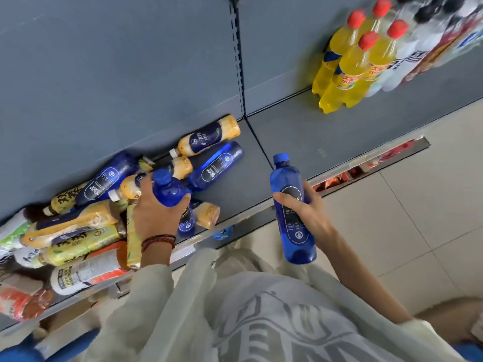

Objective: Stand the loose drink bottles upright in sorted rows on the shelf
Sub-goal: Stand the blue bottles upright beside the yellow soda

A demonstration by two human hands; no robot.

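The left hand curled round a blue bottle, the pile just beyond its fingertips; the right hand gripped a second bottle, apparently clear of the shelf.

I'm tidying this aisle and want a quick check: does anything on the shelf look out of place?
Yes: at the left of the shelf, loose drink bottles lie jumbled on their sides, kinds mixed and overlapping, while the yellow soda bottles at right stand in neat rows.
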